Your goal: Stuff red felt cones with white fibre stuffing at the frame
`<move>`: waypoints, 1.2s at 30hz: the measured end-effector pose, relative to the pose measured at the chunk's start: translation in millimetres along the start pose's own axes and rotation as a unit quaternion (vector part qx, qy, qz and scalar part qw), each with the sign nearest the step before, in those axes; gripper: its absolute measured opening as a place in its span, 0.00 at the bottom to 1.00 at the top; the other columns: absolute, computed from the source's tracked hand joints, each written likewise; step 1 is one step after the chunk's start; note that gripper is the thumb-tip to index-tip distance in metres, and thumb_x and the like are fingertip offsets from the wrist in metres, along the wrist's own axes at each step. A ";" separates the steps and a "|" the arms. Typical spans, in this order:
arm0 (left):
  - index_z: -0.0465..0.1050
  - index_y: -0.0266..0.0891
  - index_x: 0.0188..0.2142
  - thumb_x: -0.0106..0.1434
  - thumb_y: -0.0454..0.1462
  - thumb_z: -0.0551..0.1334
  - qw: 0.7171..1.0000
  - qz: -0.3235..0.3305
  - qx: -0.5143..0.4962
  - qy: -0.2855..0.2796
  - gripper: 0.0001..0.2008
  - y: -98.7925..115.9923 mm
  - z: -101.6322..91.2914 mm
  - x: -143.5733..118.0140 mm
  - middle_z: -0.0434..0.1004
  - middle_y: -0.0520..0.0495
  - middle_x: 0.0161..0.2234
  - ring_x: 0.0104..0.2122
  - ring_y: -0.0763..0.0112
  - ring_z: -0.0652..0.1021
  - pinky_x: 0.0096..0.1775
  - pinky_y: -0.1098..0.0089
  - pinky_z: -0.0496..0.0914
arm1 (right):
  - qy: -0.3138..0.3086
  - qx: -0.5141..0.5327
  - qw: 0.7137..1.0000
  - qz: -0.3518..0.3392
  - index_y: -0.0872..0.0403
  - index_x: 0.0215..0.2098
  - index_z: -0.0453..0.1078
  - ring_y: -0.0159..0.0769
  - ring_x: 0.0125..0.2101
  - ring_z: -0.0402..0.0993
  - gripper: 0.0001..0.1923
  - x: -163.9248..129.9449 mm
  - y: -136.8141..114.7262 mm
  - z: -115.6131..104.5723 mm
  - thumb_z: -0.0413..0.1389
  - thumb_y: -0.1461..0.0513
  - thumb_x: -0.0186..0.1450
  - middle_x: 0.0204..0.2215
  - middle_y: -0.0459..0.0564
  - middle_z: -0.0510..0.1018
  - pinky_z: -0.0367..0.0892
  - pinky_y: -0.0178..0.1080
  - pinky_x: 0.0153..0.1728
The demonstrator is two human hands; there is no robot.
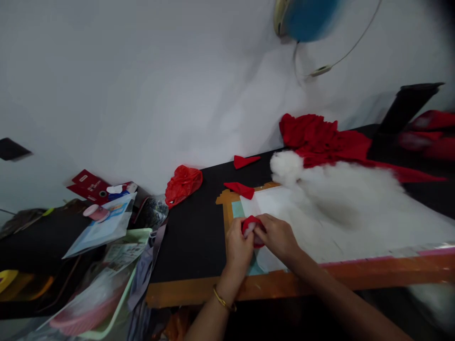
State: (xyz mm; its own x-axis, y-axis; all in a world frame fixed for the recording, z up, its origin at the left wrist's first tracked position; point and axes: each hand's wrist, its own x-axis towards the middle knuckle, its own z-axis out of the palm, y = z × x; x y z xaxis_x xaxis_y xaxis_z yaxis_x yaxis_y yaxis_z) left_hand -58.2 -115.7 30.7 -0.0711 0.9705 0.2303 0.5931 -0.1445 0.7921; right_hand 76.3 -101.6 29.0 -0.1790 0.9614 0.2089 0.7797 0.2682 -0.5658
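Observation:
Both hands meet over the near left corner of the white work surface. My left hand [237,246] is closed on the edge of a small red fabric piece [251,220], whose opening shows white stuffing [250,228] inside. From the other side, my right hand [275,237] grips the same piece, its fingertips at the opening. Just beyond the hands lie two more red fabric pieces, one pointed [245,161] on the black table and one [241,190] by the taped corner. A large heap of white fluffy stuffing [341,203] spreads to the right.
Crumpled red cloth [313,135] lies at the back, beside a dark stand [408,106]. A red plastic bag [184,183] rests on the black table's [192,241] left edge. Lower left is a pale green basket [122,303] with bags inside. A blurred blue fan [311,19] hangs on the wall.

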 end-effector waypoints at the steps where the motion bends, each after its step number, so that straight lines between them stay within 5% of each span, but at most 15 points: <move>1: 0.71 0.40 0.37 0.55 0.28 0.58 1.000 0.004 0.001 0.003 0.11 -1.3 -1.8 1.2 0.76 0.47 0.35 0.37 0.65 0.75 0.41 0.67 0.67 | -0.007 0.007 1.000 0.003 0.54 0.38 0.74 0.42 0.37 0.77 0.09 0.3 1.9 0.0 0.51 0.65 0.64 0.36 0.52 0.81 0.65 0.37 0.36; 7: 0.72 0.41 0.36 0.45 0.23 0.57 0.999 -0.005 -0.023 0.035 0.19 -10.0 -11.2 8.4 0.76 0.49 0.35 0.37 0.65 0.75 0.42 0.68 0.67 | -0.014 0.039 0.999 0.020 0.54 0.44 0.73 0.42 0.40 0.78 0.16 2.0 13.3 0.1 0.48 0.69 0.61 0.41 0.53 0.82 0.68 0.40 0.42; 13: 0.71 0.41 0.39 0.49 0.24 0.58 1.000 -0.011 -0.002 0.007 0.18 -3.7 -11.0 7.5 0.76 0.47 0.38 0.39 0.64 0.75 0.43 0.65 0.67 | -0.005 0.112 0.993 -0.036 0.56 0.54 0.66 0.42 0.48 0.74 0.22 -4.3 8.5 -2.6 0.53 0.63 0.61 0.50 0.55 0.76 0.67 0.42 0.49; 16: 0.70 0.40 0.41 0.52 0.26 0.58 1.000 0.008 0.014 -0.007 0.16 -0.3 -9.3 5.8 0.76 0.45 0.38 0.40 0.63 0.76 0.44 0.64 0.67 | -0.002 0.116 0.992 -0.049 0.53 0.50 0.69 0.42 0.45 0.75 0.16 -5.1 3.4 -5.8 0.52 0.59 0.65 0.46 0.53 0.77 0.68 0.42 0.46; 21: 0.70 0.40 0.44 0.56 0.29 0.59 0.999 0.047 0.012 -0.026 0.15 3.8 -9.4 0.9 0.76 0.44 0.41 0.42 0.62 0.76 0.45 0.63 0.67 | 0.007 0.093 0.995 -0.036 0.54 0.40 0.72 0.39 0.40 0.75 0.11 4.1 6.2 -4.0 0.49 0.66 0.65 0.38 0.51 0.78 0.66 0.39 0.43; 26: 0.70 0.41 0.45 0.60 0.33 0.60 0.998 0.050 -0.025 -0.028 0.12 10.9 -15.9 -1.6 0.75 0.45 0.41 0.40 0.65 0.75 0.42 0.66 0.68 | 0.013 0.103 0.994 -0.039 0.54 0.39 0.72 0.37 0.39 0.74 0.10 4.5 8.4 -0.7 0.50 0.67 0.63 0.37 0.50 0.78 0.67 0.38 0.42; 30: 0.71 0.41 0.36 0.55 0.28 0.59 0.999 0.048 0.015 0.001 0.09 6.8 -15.1 2.5 0.73 0.48 0.35 0.36 0.66 0.74 0.40 0.67 0.67 | 0.029 0.127 0.990 -0.055 0.53 0.41 0.73 0.37 0.39 0.75 0.11 0.7 6.0 1.2 0.50 0.66 0.63 0.37 0.49 0.79 0.68 0.38 0.42; 36: 0.69 0.40 0.35 0.54 0.26 0.57 0.998 0.050 0.040 0.025 0.11 0.1 -12.2 6.1 0.70 0.49 0.34 0.35 0.68 0.73 0.39 0.68 0.67 | 0.050 0.111 0.992 -0.038 0.52 0.42 0.74 0.38 0.40 0.77 0.17 3.7 16.4 6.3 0.50 0.69 0.59 0.40 0.49 0.81 0.70 0.40 0.45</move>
State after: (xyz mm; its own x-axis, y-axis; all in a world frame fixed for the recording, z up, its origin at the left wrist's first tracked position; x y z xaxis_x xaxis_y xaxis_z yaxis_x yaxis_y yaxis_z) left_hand -68.4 -112.1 39.0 -0.0472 0.9410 0.3351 0.6609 -0.2221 0.7169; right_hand 84.6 -93.3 15.4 -0.1631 0.9296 0.3307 0.6132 0.3581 -0.7042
